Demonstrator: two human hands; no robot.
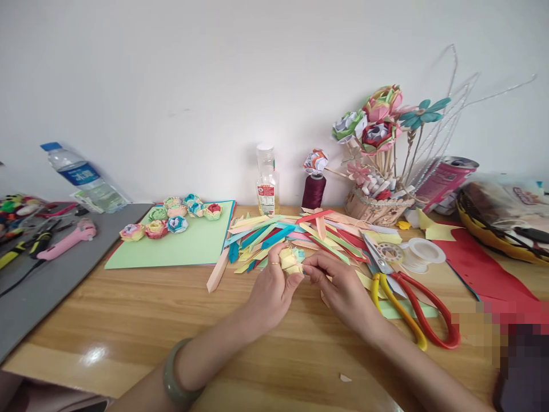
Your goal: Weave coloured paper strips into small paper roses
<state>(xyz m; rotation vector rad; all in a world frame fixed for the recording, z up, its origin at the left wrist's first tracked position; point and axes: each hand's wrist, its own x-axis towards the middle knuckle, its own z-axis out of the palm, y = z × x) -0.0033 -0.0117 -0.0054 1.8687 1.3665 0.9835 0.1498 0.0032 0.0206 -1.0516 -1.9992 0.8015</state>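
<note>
Between my two hands is a small yellow paper flower (290, 260) with some light blue on its far side. My left hand (274, 286) is closed round it, thumb and fingers pressing its near and left sides. My right hand (338, 283) pinches at the flower's right edge with thumb and forefinger. Just beyond the hands spreads a heap of folded paper strips (266, 234) in blue, yellow, peach, red and green. Several finished paper flowers (156, 229) sit on a light green sheet (193, 246) to the left.
Large scissors (412, 312) with yellow and red handles lie right of my right hand, by spools of tape (418, 254). Behind stand a glass bottle (266, 183), a thread cone (313, 191) and a flower basket (380, 209). A pink glue gun (68, 240) and water bottle (83, 177) are left.
</note>
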